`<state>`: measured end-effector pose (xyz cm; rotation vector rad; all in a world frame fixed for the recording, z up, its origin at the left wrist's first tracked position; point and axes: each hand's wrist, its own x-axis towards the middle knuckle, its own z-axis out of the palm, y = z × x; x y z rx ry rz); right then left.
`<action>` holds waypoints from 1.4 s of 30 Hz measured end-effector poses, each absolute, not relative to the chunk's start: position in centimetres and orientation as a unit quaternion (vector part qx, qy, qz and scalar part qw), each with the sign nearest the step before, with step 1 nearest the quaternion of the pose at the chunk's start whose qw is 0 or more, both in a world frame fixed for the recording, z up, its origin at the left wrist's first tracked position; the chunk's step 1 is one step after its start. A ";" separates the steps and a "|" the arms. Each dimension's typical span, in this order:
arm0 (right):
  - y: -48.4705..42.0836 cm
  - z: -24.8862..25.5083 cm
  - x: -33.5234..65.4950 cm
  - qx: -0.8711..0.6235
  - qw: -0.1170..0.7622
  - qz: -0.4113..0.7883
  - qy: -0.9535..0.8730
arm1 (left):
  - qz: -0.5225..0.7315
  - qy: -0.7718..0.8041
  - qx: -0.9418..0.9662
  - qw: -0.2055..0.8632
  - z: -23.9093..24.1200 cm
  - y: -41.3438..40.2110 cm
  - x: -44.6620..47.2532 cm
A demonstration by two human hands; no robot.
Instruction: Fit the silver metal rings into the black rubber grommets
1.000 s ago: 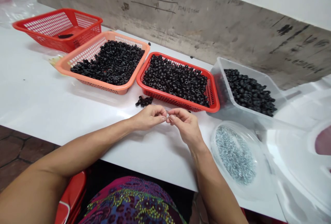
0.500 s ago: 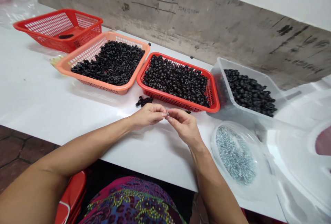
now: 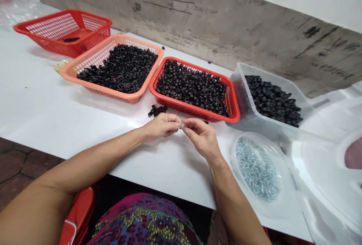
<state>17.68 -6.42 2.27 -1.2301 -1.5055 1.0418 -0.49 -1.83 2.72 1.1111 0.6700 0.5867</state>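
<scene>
The left hand and right hand are nearly closed, pinching a small silver piece between their fingertips. Black grommets lie just beyond the left hand; a clear dish of silver rings sits right of the right hand.

- Our left hand and right hand meet over the white desk, a small silver piece pinched between them, so each blocks the other sideways.
- Left of our hands, we have wide room above the desk.
- Straight ahead, a small heap of black pieces and the red basket stand close in our way.
- The orange basket and clear plastic tub leave only narrow gaps beside that basket.
- Right, the round plastic tray sits near our right wrist.
- Behind everything, the concrete wall stops us.
</scene>
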 end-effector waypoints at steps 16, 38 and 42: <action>-6.8 3.0 17.5 -0.507 0.434 0.352 -0.656 | 0.273 0.325 0.511 0.747 3.0 -2.0 -0.4; -5.3 2.2 20.4 -0.662 0.321 0.147 -0.661 | 0.454 0.419 0.273 0.737 3.9 0.0 -1.0; -4.9 3.5 20.7 -0.649 0.387 0.056 -0.653 | 0.489 0.423 0.308 0.698 3.6 0.3 -1.0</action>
